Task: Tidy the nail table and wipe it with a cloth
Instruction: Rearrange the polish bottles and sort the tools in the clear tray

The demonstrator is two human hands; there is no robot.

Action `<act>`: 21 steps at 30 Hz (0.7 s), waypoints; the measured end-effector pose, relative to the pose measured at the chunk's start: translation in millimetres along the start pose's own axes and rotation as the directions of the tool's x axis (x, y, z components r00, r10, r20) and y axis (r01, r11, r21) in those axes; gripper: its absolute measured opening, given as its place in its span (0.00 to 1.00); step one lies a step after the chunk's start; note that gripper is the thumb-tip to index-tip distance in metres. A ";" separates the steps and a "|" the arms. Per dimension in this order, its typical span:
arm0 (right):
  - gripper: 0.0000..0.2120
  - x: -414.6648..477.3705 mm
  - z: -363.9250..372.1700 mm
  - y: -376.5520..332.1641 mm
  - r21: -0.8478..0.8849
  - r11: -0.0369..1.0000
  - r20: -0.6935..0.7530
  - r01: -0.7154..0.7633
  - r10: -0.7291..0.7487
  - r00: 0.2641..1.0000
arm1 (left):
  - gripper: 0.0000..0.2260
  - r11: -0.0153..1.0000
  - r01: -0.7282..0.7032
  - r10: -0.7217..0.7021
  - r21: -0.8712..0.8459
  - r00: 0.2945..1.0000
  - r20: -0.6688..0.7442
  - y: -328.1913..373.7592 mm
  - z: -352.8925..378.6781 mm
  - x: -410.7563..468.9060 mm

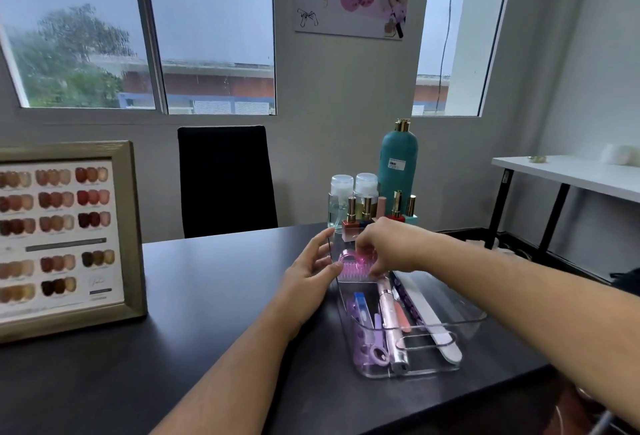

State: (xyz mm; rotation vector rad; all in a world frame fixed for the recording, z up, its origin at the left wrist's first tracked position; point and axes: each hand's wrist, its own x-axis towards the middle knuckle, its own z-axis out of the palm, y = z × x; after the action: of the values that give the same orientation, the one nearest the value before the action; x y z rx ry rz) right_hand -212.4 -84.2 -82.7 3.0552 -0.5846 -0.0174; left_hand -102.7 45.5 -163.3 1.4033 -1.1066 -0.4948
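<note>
A clear plastic organizer tray (450, 370) stands on the black nail table (214, 348), right of centre. My right hand (388, 244) pinches a pink nail brush (349, 266) over the tray's far end. My left hand (311, 273) rests with straight fingers against the tray's left wall. In the tray lie a white nail file (429, 316), a pink pen-like tool (389, 320), a purple toe separator (360, 334) and a blue item (363, 308). No cloth is in view.
Behind the tray stand nail polish bottles (351, 214), two clear pump bottles (341, 193) and a tall teal bottle (398, 160). A framed nail colour chart (65, 233) stands at the table's left. A black chair (225, 180) is beyond the table, a white side table (568, 171) at right.
</note>
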 end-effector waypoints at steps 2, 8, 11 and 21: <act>0.12 3.0 1.9 -3.5 -0.018 1.000 -0.034 0.002 -0.003 0.999 | 0.25 1.000 0.006 -0.006 -0.020 1.000 0.006 -0.7 -0.4 0.3; 0.16 5.7 5.0 -4.1 -0.041 0.999 -0.113 0.007 -0.011 0.993 | 0.26 0.999 0.024 -0.024 -0.032 1.000 -0.005 -3.6 -0.6 2.2; 0.17 2.1 3.4 -4.9 0.016 1.000 -0.121 -0.007 0.009 0.993 | 0.25 0.999 0.021 -0.022 -0.035 1.000 -0.008 -3.0 -0.4 1.7; 0.12 -47.4 -26.9 -4.3 0.043 0.944 0.155 -0.328 0.318 0.935 | 0.19 0.998 0.064 -0.065 0.009 0.995 0.075 4.4 0.3 -0.6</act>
State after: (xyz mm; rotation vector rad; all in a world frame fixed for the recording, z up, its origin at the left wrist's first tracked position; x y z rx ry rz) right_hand -254.5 -61.9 -55.7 2.9960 -1.1142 -0.2192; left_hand -104.7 46.6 -159.4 1.4393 -1.1264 -0.5949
